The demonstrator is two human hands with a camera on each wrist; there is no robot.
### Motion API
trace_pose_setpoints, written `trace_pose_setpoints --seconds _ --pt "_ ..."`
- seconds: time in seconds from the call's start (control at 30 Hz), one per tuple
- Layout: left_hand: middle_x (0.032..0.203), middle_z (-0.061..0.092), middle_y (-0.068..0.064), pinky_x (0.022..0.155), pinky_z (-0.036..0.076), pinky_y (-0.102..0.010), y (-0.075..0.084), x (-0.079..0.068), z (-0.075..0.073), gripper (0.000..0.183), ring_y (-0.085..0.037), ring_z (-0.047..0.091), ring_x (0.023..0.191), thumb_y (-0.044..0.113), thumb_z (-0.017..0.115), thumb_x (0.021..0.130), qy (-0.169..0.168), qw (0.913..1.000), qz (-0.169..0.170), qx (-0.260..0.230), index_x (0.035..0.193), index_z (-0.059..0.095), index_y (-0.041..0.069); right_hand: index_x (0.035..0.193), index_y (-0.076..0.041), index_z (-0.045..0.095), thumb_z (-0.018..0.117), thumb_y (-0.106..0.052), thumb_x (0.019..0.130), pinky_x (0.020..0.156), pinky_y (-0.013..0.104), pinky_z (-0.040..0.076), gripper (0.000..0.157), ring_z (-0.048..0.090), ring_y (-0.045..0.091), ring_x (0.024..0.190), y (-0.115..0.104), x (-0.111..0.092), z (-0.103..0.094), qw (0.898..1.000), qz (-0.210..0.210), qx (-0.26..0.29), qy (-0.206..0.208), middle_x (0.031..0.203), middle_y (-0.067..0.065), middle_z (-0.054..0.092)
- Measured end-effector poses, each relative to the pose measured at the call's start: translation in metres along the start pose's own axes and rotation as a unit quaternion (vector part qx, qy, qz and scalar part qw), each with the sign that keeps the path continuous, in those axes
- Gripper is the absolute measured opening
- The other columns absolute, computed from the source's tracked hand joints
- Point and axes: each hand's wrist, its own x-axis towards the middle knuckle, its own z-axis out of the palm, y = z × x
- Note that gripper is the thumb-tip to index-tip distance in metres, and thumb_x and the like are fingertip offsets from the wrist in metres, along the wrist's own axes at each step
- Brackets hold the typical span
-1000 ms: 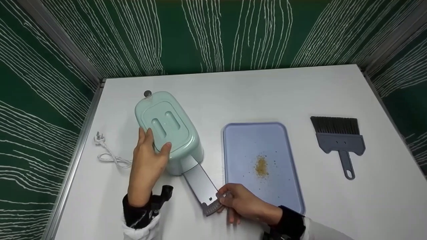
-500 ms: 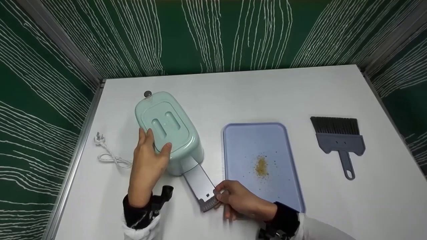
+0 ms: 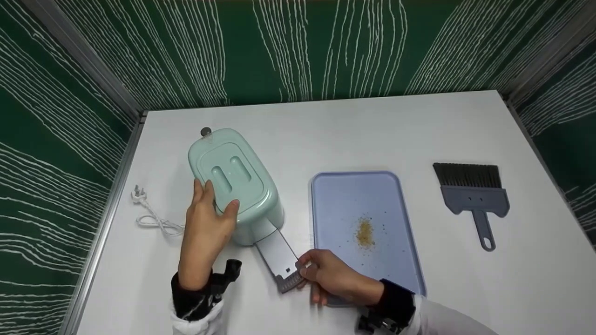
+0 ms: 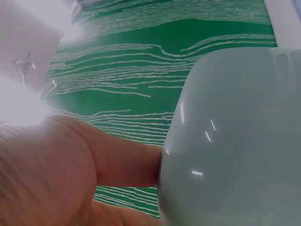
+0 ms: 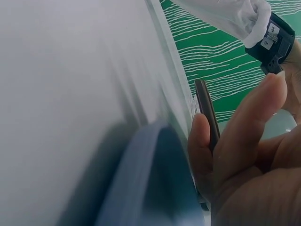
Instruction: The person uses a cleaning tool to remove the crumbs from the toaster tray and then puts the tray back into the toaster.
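A mint-green toaster (image 3: pixel 267 197) with a lid over its top stands on the left of the table. My left hand (image 3: pixel 205 237) rests on its near left corner, fingers straight and thumb spread over the lid's edge; the left wrist view shows a digit touching the glossy toaster wall (image 4: pixel 230 150). From the toaster's near end sticks out a metal crumb tray (image 3: pixel 275 253) with a ribbed grey handle. My right hand (image 3: pixel 337 277) pinches the handle's right end between thumb and fingers. In the right wrist view the dark crumb tray edge (image 5: pixel 207 106) shows between the fingers.
Right of the toaster lies a lilac tray (image 3: pixel 354 190) with yellowish crumbs (image 3: pixel 364 232) in it, partly under my right wrist. A grey brush (image 3: pixel 475 197) lies farther right. On the left lies a white power cord (image 3: pixel 160 224) with its plug. Green walls enclose the table.
My right hand has moved slightly up and left with the crumb tray, which now sticks out a little less from the toaster. The left hand has stayed in place.
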Motion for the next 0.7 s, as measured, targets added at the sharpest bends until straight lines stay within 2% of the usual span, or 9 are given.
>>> trace_pose_setpoints --seconds 0.33,0.7 --pt "0.168 -0.001 -0.035 0.126 0.019 -0.054 0.001 0.001 -0.003 0.078 -0.045 0.013 0.155 0.022 0.062 0.103 -0.016 0.9998 -0.01 0.002 0.158 0.021 -0.015 0.127 0.008 0.051 0.053 -0.004 0.107 0.039 0.025 0.051 0.023 0.057 0.008 0.042 -0.005 0.008 -0.001 1.0 0.003 -0.011 -0.013 0.094 0.021 0.075" --pt "0.167 0.0 -0.036 0.126 0.02 -0.055 0.0 0.0 -0.002 0.078 -0.046 0.013 0.155 0.021 0.063 0.102 -0.011 0.9999 -0.005 -0.001 0.157 0.023 -0.016 0.118 0.005 0.055 0.055 -0.01 0.108 0.039 0.025 0.051 0.018 0.057 0.01 0.041 -0.008 0.018 -0.001 0.999 0.012 -0.031 -0.006 0.087 0.02 0.073"
